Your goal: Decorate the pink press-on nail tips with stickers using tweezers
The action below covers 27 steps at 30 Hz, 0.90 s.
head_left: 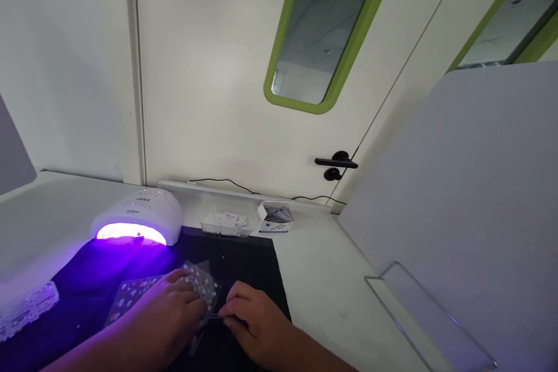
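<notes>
My left hand [176, 311] bends its fingers over a clear sticker sheet [203, 283] printed with small coloured motifs, gripping it near the middle of the black mat. Under that wrist lies another patterned sheet [126, 296], partly covered by my forearm. Just to the right, my right hand [259, 317] pinches thin metal tweezers [213, 316]; only a short slim length shows, pointing left toward the sheet and my left fingers. Whether the tip touches the sheet is hidden.
A white nail lamp [139, 209] glows purple at the back left. Behind the mat [257, 261] stand a clear tray [224, 224] of small packets and a box [275, 217] of sachets. Clear plastic pieces [30, 308] lie left; a wire stand [405, 314] is at right.
</notes>
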{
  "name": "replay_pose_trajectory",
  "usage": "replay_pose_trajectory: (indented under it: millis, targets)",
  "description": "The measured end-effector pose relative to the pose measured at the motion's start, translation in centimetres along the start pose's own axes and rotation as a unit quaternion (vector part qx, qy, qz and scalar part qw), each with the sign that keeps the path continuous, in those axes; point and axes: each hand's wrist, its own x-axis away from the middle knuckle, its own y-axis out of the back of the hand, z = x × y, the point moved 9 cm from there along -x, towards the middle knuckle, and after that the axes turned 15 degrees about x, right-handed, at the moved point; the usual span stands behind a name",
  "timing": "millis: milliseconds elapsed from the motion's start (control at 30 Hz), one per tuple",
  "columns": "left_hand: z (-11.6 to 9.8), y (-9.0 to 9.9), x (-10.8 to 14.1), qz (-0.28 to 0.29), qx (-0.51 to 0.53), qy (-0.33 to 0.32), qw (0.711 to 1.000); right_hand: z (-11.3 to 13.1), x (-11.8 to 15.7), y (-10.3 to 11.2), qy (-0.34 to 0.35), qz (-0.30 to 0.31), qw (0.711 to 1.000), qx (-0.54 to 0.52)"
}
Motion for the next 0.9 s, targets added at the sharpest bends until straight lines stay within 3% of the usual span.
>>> replay_pose_trajectory:
  millis: [167,367,900]
  targets:
    - [0.13,0.19,0.25,0.013,0.017,0.022,1.000,0.13,-0.14,-0.10,-0.002,0.010,1.000,-0.017]
    - [-0.30,0.60,0.38,-0.008,0.009,-0.010,1.000,0.11,-0.29,-0.33,-0.006,0.024,1.000,-0.018]
    - [0.44,-0.03,0.45,0.013,0.011,0.033,0.999,0.20,-0.26,-0.11,-0.015,0.017,1.000,-0.016]
